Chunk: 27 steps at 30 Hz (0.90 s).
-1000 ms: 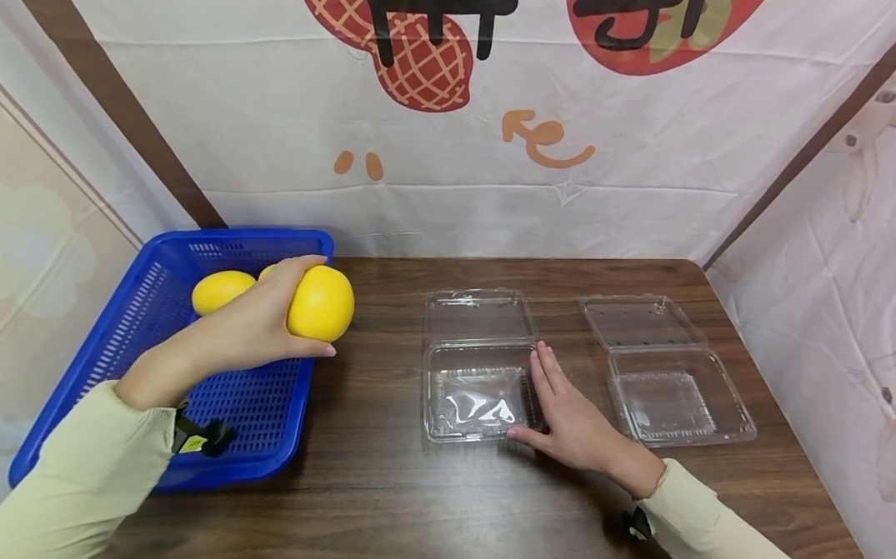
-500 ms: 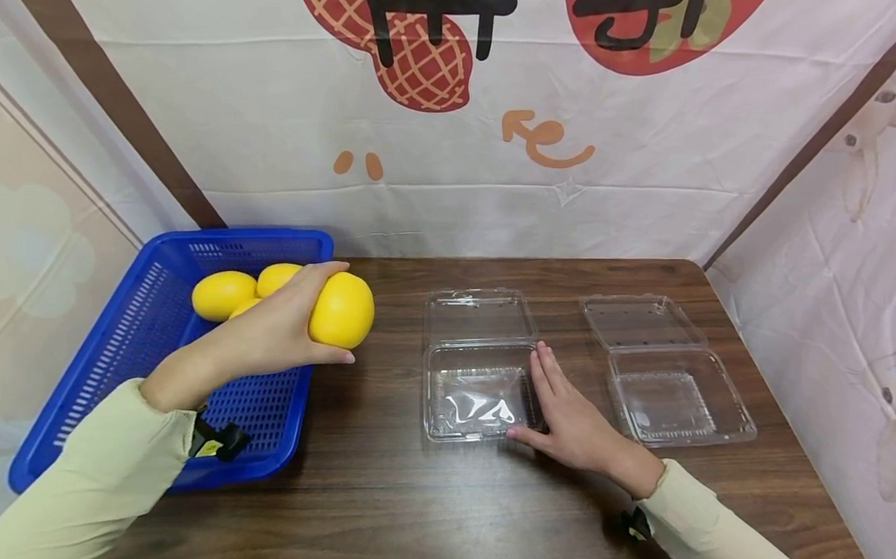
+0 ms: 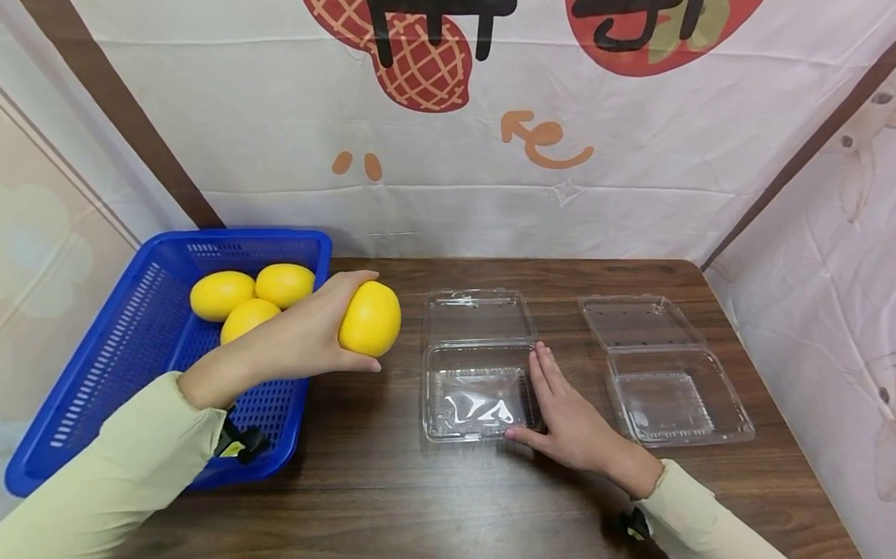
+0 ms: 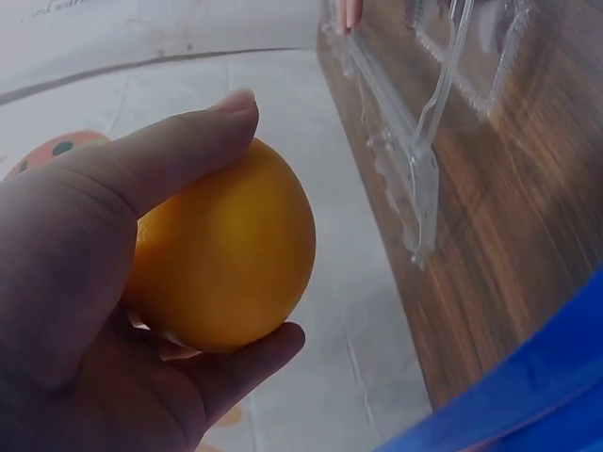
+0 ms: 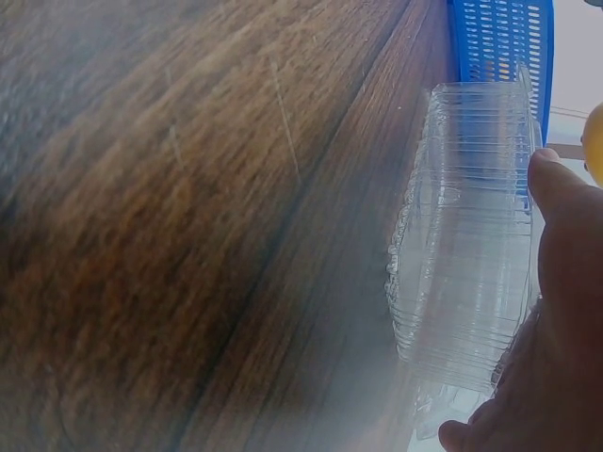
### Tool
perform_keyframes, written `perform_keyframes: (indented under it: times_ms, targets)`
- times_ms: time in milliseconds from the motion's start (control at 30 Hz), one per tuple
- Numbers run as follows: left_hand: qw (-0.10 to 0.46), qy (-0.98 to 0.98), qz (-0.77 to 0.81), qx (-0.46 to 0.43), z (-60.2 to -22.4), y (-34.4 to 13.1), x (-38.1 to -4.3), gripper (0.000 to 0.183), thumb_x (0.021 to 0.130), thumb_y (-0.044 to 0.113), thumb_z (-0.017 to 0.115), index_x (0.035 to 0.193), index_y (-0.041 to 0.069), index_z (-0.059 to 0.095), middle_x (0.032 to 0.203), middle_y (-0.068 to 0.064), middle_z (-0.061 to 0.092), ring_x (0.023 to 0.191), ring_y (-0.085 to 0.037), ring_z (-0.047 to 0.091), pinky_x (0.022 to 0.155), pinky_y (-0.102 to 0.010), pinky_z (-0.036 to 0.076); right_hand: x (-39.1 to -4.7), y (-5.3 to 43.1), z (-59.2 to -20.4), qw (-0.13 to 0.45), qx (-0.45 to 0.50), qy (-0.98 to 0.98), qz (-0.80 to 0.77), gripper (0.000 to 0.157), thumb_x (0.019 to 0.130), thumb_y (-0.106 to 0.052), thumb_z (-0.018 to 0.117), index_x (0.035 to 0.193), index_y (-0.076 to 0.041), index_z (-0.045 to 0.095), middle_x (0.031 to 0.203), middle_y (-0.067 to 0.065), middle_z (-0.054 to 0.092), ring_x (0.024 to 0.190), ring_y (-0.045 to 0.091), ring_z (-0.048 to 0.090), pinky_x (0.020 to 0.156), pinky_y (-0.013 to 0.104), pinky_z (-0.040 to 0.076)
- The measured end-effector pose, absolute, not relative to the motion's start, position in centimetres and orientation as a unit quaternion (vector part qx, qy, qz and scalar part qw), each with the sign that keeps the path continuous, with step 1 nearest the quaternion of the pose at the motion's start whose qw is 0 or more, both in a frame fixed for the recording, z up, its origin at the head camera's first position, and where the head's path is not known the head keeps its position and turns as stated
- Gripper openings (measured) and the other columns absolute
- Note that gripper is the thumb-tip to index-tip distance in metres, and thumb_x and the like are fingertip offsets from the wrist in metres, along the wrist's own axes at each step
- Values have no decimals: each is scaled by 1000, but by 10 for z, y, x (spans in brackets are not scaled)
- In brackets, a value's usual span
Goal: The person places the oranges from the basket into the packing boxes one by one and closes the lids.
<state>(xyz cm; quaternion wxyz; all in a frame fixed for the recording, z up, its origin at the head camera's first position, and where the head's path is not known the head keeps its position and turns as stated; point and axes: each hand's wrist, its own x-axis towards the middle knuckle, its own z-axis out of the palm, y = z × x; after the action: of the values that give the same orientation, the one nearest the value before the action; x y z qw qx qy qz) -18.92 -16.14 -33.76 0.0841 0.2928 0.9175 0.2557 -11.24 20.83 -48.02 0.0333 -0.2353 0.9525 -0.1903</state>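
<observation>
One yellow fruit [image 3: 370,319], left of frame centre, is pinched in the fingers of the left hand [image 3: 317,331]; lower centre, the right hand [image 3: 572,420], fingers straight, touches a clear container [image 3: 477,395].

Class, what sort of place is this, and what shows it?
Probably a makeshift indoor workspace: printed fabric hangs behind a wood-grain table, on which two clear plastic clamshell containers stand open.

A white curtain [image 3: 260,112] with red prints [image 3: 427,76] hangs behind the wooden table [image 3: 399,523]; a pink curtain [image 3: 808,280] hangs at right.
</observation>
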Motion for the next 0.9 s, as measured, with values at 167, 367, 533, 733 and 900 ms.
perform_keyframes:
  times_ms: [167, 367, 533, 733, 900]
  targets:
    - [88, 914, 262, 297, -338, -152, -188, 108, 75, 32, 92, 154, 0, 26, 146, -23, 42, 116, -34, 55, 102, -56, 48, -112, 208, -480, 37, -232, 953, -190, 114, 91, -58, 68, 157, 12, 7, 166, 30, -2, 154, 41, 4, 120, 51, 20]
    - [90, 907, 276, 306, -341, -140, -186, 107, 78, 35, 90, 155, 0, 25, 149, -25, 39, 120, -35, 54, 102, -57, 47, -113, 208, -480, 37, -233, 953, -190, 114, 91, -59, 68, 158, 11, 6, 166, 30, -1, 154, 41, 4, 120, 51, 20]
    - [85, 903, 283, 310, -345, -127, -187, 108, 75, 32, 92, 154, 0, 27, 148, -23, 40, 119, -34, 54, 103, -54, 48, -112, 208, -480, 39, -231, 953, -190, 114, 91, -59, 68, 158, 11, 6, 166, 30, -2, 154, 41, 4, 120, 51, 21]
    - [82, 899, 294, 313, -350, -114, -186, 109, 73, 29, 94, 153, -3, 28, 146, -24, 42, 119, -33, 55, 104, -52, 48, -113, 208, -480, 35, -235, 952, -192, 114, 91, -58, 68, 157, 11, 7, 166, 30, -2, 153, 43, 5, 120, 52, 21]
    - [91, 896, 304, 310, -356, -104, -184, 110, 72, 29, 94, 153, -3, 28, 145, -24, 43, 119, -33, 55, 103, -51, 49, -113, 208, -479, 39, -232, 952, -194, 114, 91, -59, 68, 158, 11, 8, 166, 29, -2, 154, 41, 5, 120, 52, 21]
